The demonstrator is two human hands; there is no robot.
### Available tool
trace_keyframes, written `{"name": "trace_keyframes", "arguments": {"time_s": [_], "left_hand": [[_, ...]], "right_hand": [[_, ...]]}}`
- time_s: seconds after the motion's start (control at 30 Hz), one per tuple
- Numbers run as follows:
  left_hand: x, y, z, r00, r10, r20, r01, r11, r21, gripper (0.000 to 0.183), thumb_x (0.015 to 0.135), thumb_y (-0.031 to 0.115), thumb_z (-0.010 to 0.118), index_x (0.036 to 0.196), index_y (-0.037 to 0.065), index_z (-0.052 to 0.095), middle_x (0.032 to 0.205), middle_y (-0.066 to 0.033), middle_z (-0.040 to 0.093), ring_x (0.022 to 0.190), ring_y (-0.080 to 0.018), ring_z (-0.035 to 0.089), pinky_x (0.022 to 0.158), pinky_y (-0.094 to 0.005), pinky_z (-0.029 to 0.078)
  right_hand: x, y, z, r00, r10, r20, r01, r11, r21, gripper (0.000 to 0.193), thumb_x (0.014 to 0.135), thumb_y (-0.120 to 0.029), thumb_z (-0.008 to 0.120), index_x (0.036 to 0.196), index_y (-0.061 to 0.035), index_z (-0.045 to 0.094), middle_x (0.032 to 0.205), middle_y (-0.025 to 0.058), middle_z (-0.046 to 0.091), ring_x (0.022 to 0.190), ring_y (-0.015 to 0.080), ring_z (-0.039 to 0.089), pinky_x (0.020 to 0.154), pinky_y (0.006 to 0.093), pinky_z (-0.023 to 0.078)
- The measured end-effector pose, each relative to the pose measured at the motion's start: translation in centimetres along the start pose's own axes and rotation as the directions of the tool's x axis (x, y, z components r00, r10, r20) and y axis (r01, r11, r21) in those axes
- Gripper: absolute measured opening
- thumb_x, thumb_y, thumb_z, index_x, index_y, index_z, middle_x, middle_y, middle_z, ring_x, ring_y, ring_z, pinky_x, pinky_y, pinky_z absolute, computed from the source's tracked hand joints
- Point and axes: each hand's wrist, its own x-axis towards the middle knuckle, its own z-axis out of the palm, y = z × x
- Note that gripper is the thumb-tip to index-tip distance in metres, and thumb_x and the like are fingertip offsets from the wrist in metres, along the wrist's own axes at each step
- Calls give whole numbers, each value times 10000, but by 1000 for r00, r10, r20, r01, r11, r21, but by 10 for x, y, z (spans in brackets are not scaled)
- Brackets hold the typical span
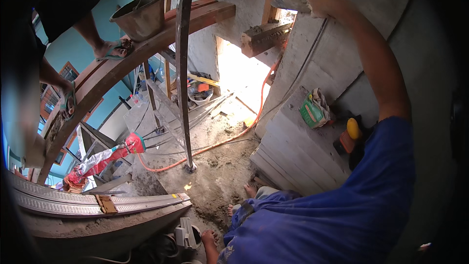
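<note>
Well to the right of the dark metal post [181, 58], level with its upper part, one grey flat-bladed tool [289, 1] was held up against the wall. Its long axis ran roughly sideways, its free end pointing left toward the post and its other end meeting the person's right hand [326, 5]. That hand was closed around the tool's near end, with no visible gap; the handle was hidden within the grip.

The person's left hand [209, 239] was below and a little right of the post's foot, its fingers partly curled; I could not tell whether it held anything. Just beside it sat one pale grey plastic object [184, 234].

Two sandalled feet [117, 49] of another person stood left of the post on a brown beam [207, 14], which also bore one bucket [141, 19], nearer the post. Just right of the post stood one pail [205, 101] of tools; farther right, one wooden block [264, 41] jutted out. One orange hose [220, 145] ran past the post's foot. Well right of the post were one green packet [312, 110] and one yellow-and-orange tool [353, 128].
</note>
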Motion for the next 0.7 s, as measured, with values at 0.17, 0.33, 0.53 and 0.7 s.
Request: {"name": "trace_keyframes", "arguments": {"time_s": [0.17,0.33,0.53,0.7], "left_hand": [[4,18,23,998,57,-32,-56,997,45,162,900,58,573,1054,51,521,723,-94,562,518,-207,531,404,-341,362],[12,-13,27,998,55,-30,-55,998,15,143,898,77,593,1033,62,550,737,-91,593,540,-199,586,418,-313,398],[-4,-76,-3,987,-104,-121,116,988,97,139,917,100,607,1045,47,590,770,-88,630,562,-205,611,435,-345,438],[-27,-90,-15,967,-145,-208,188,960,207,103,949,116,603,1019,41,592,762,-88,636,549,-221,600,460,-393,451]], "right_hand": [[9,-66,-29,997,30,77,-19,990,-142,198,735,-41,794,933,-39,790,968,181,771,903,337,761,701,465,592],[63,-105,-4,980,132,151,-99,973,-208,339,686,-8,822,1019,-68,813,1066,125,784,1000,326,756,809,473,602],[70,-122,1,959,196,205,-154,967,-204,358,739,-60,827,1094,-102,810,1183,119,762,1107,311,731,907,455,582],[70,-132,2,968,159,195,-107,961,-253,372,791,-97,798,1162,-126,791,1245,97,746,1154,307,715,931,468,577]]}}
